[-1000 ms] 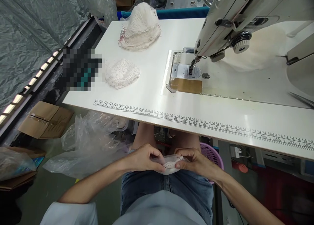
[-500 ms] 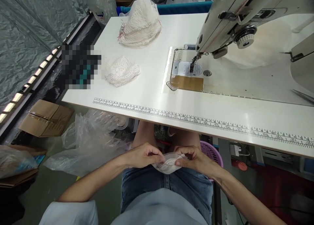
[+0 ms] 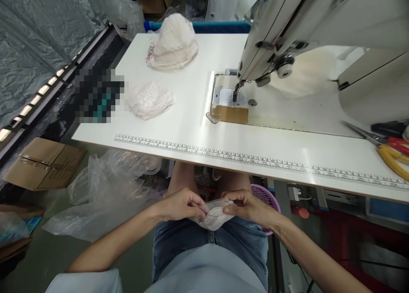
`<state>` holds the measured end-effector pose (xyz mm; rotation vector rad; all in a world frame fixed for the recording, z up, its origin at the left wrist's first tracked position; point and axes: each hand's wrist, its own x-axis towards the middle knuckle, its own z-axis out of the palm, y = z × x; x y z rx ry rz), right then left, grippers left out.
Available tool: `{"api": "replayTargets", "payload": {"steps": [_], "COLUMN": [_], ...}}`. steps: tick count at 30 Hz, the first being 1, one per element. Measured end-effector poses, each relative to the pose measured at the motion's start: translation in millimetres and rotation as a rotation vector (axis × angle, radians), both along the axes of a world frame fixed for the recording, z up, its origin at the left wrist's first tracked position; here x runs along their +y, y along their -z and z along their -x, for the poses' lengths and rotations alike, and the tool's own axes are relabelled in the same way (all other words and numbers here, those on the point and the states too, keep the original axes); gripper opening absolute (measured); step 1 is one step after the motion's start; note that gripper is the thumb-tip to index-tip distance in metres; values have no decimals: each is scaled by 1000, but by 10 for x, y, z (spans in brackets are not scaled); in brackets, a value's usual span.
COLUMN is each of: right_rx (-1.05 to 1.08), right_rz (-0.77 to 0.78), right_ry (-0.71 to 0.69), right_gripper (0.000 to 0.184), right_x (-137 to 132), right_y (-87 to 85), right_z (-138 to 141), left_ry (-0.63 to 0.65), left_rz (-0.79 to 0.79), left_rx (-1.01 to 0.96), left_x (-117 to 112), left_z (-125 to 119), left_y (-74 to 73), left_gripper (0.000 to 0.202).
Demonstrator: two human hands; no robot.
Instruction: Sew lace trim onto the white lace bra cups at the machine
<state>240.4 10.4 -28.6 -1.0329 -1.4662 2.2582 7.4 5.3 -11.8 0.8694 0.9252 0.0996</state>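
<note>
Below the front edge of the surface (image 3: 188, 127), left hand (image 3: 182, 205) and right hand (image 3: 248, 205), both pinching the lace piece (image 3: 213, 221), have parted slightly, exposing more trim (image 3: 217, 211).

The yellow scissors handle (image 3: 385, 157) has come into view at right.

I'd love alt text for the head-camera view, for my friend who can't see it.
A person's left hand and right hand hold a small piece of whitish fabric above their lap. Beyond, a white table with a printed ruler along its near edge bears a sewing machine and two heaps of pale, lacy fabric.
</note>
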Motion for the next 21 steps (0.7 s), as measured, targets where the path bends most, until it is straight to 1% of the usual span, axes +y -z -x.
{"api": "replayTargets", "payload": {"steps": [3, 9, 14, 17, 21], "right_rx": [10, 49, 78, 44, 33], "right_rz": [-3, 34, 78, 80, 84], "right_ry": [1, 4, -25, -13, -3], "right_gripper": [35, 45, 37, 29, 27], "right_x": [18, -25, -34, -36, -43], "right_y": [-3, 137, 134, 123, 113], "right_z": [-21, -30, -2, 0, -16], "left_ry": [-7, -27, -36, -22, -7], "left_rz": [12, 37, 40, 38, 35], "left_rx": [-16, -9, -18, -17, -15], "left_x": [15, -2, -4, -11, -30], "left_z": [-1, 3, 0, 11, 35], "left_y": [-11, 8, -3, -2, -4], "left_gripper": [26, 24, 25, 27, 29]}}
